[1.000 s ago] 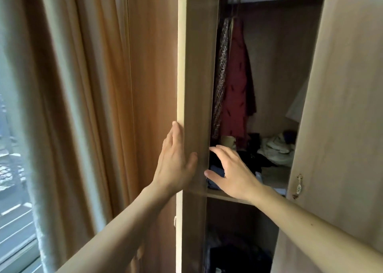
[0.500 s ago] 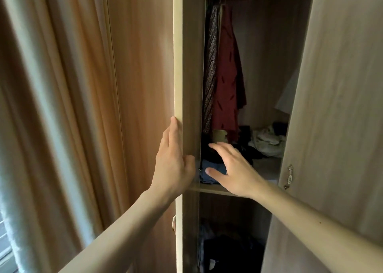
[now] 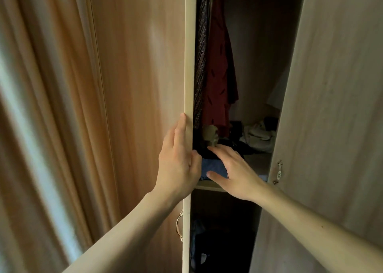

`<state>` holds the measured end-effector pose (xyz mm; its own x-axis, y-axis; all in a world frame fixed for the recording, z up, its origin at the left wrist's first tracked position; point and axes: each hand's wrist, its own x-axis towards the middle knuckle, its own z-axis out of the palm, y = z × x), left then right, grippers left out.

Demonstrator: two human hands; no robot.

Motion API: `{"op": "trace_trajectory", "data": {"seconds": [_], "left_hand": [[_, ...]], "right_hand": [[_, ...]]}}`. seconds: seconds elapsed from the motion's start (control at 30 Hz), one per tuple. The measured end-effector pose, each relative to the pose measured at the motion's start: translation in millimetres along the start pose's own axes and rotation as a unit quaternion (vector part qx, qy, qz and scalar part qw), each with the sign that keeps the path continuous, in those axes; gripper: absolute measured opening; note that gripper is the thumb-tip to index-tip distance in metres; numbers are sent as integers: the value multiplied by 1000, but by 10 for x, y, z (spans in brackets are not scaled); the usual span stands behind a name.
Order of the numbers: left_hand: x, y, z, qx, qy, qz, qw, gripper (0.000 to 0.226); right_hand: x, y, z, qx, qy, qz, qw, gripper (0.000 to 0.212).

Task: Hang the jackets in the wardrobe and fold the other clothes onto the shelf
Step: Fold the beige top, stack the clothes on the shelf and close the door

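Little looks done yet: red jacket (image 3: 217,72) hangs at twelve o'clock, unfolded clothes (image 3: 258,137) heaped on the shelf (image 3: 209,186). Left hand (image 3: 178,165) grips the door (image 3: 187,65) edge; right hand (image 3: 234,169) reaches, fingers spread, holding nothing.

The left door (image 3: 189,65), edge-on, hides the left hand's (image 3: 178,165) fingers behind it; only the thumb and one finger show. Just beyond the right hand (image 3: 234,171), the dark clothes (image 3: 228,146) on the shelf (image 3: 209,186) merge in shadow, so single pieces cannot be told apart. Above that hand, the red garment (image 3: 217,69) runs out of the top edge, hanger unseen. To its right, the right door (image 3: 331,107) covers part of the pale heap (image 3: 259,136). Below both hands, the lower compartment (image 3: 219,237) is too dark to read.
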<state>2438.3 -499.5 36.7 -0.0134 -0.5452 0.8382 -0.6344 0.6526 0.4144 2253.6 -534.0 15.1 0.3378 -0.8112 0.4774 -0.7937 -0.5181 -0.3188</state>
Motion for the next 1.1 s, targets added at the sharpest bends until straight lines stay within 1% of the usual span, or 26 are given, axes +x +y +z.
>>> {"op": "trace_trajectory", "data": {"seconds": [0.2, 0.3, 0.4, 0.53, 0.67, 0.77, 0.87, 0.93, 1.1], "left_hand": [[45, 119, 303, -32, -3, 50, 998, 54], [76, 156, 469, -41, -7, 67, 997, 49], [102, 205, 640, -44, -9, 71, 996, 47], [131, 286, 885, -49, 8, 74, 996, 46], [185, 328, 1150, -58, 18, 81, 995, 46], [265, 374, 1305, -52, 11, 94, 994, 45], [334, 431, 1469, -24, -14, 108, 994, 48], [367, 473, 1596, 9, -25, 103, 994, 51], [461, 609, 1965, 54, -19, 95, 994, 55]], "right_hand": [[-99, 186, -199, -10, 21, 7, 1000, 69], [-152, 306, -279, -14, 30, 14, 999, 68], [-224, 415, -365, -21, 41, 19, 999, 68], [-345, 554, -464, -29, 67, 6, 997, 66], [-420, 737, -518, -26, 69, -2, 997, 68], [-437, 857, -555, -20, 63, -5, 998, 68], [-422, 998, -603, 7, 68, -2, 998, 66], [-404, 1104, -645, 17, 79, 2, 997, 65], [-344, 1422, -748, 21, 94, 12, 995, 67]]}}
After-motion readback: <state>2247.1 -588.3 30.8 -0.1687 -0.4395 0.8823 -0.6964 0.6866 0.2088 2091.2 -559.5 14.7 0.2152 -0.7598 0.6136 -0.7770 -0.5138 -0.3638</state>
